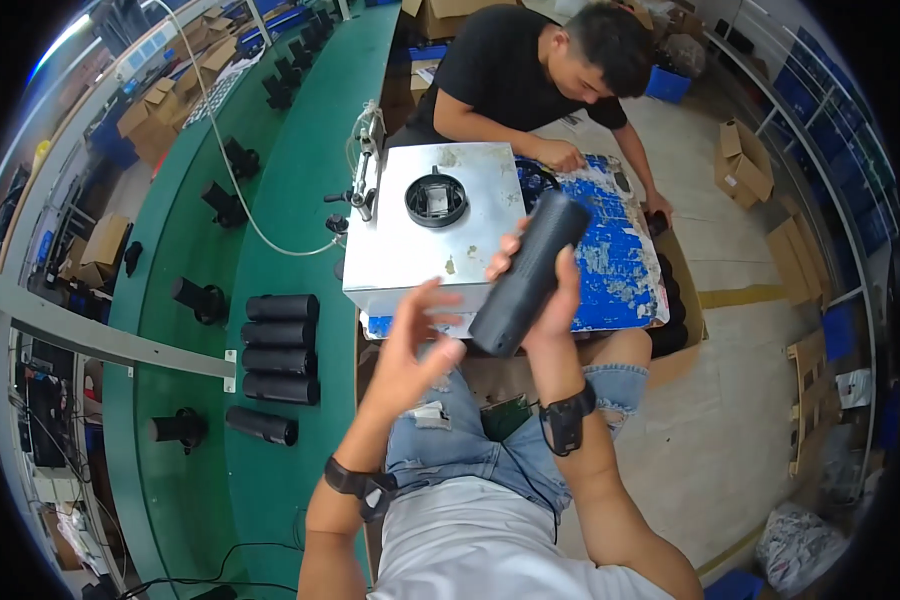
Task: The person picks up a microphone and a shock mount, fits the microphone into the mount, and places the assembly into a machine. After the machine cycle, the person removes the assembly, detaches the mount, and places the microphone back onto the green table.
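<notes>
My right hand (552, 300) is wrapped round a black cylinder (530, 275), a long tube with a finely textured surface, held tilted above my lap. Close by the cylinder's lower end, my left hand (420, 340) has its fingers apart and holds nothing. Just beyond both hands stands a silver metal box (390, 250) with a round black fixture (436, 201) set in its top. A small lever mechanism (367, 165) is mounted at the box's left side.
Several similar black cylinders (280, 333) lie in a row on the green bench (300, 440) at left. Other black parts (202, 300) stand along its ledge. Across a worn blue board (610, 250), a co-worker (500, 75) reaches into a cardboard box (692, 330) of black cylinders.
</notes>
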The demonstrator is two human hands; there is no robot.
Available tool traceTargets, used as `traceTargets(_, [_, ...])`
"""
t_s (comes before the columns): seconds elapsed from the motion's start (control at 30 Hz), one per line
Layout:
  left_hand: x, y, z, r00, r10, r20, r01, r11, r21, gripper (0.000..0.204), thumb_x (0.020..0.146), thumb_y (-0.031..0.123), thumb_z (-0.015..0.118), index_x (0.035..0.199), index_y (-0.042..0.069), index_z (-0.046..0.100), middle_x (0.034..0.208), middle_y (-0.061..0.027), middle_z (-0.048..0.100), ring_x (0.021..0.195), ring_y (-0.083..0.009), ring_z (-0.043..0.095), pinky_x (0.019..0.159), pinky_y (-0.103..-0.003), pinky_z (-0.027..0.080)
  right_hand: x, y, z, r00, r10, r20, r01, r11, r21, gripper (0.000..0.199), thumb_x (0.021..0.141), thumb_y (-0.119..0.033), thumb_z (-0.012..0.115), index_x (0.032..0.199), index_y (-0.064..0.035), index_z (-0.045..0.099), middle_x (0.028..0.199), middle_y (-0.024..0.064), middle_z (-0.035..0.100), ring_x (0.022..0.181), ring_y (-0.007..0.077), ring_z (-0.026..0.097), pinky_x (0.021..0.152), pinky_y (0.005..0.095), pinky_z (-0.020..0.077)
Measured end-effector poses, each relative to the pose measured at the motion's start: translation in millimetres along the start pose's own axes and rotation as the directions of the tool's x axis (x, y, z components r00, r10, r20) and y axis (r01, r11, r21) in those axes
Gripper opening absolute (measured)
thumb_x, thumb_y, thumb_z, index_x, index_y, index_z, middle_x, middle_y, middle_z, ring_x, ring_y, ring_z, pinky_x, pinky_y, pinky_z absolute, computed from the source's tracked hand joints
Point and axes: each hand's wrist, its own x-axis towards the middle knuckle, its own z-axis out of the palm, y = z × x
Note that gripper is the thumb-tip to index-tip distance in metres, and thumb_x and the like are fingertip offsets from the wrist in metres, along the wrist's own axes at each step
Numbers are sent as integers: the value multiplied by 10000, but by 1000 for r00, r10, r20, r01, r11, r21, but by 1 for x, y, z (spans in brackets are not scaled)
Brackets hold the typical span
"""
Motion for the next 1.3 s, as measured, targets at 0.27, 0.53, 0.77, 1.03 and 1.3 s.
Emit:
traceTargets(0.27, [1,-29,36,994,85,-73,-70,980,188,818,710,265,807,1362,20,378,1107,-115,571,927,-171,570,809,-292,459,-2,6,-1,990,-139,28,141,952,-273,600,890,-449,560,1303,-55,373,1072,102,472,942,230,492,866,379,431])
traceTargets(0.53, [4,-42,-1,994,-105,-1,99,932,-349,610,819,162,699,1342,19,419,996,-36,547,881,-92,532,766,-246,430,6,-16,-7,994,-1,113,33,961,-276,709,769,-369,709,1312,-101,342,1147,82,458,1130,268,461,1057,468,337])
traceTargets(0.77, [45,-22,-22,975,208,-77,-215,972,-97,699,748,126,765,1349,37,421,1193,-102,564,992,-148,571,832,-274,436,57,-27,6,962,67,264,-14,980,-196,661,680,-171,782,1206,-191,382,1088,-18,465,1147,209,456,1104,489,275])
traceTargets(1.03, [71,-52,-49,988,-110,105,150,838,-524,533,994,427,381,1211,-49,485,764,-103,627,715,-128,596,694,-261,480,123,-14,3,863,241,445,55,830,-555,616,662,-241,821,1133,-150,434,999,1,507,1040,212,487,1047,426,325])
traceTargets(1.3, [59,-67,-70,962,-176,-207,109,947,-302,261,959,130,503,1184,-2,527,813,-60,639,735,-89,568,689,-233,457,194,21,-40,971,47,234,221,197,-955,389,765,-57,673,1116,-11,509,1015,100,597,981,204,584,913,340,451])
